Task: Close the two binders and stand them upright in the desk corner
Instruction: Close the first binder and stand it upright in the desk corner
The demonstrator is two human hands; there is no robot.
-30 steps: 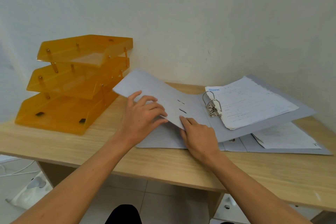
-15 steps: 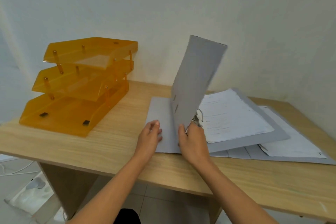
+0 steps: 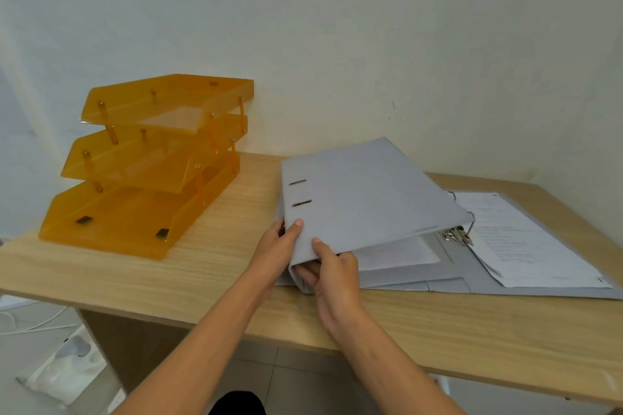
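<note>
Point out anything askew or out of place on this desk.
The top binder lies skewed across the open binder beneath, its cover not fully shut over the papers. Nothing is spilled or damaged.

- No text, label, brand or number can be read.
- The white printed sheets [image 3: 526, 239] in the open grey lever-arch binder [image 3: 472, 274] near the wooden desk's [image 3: 202, 266] right edge carry faint lines, too blurred to read.
</note>
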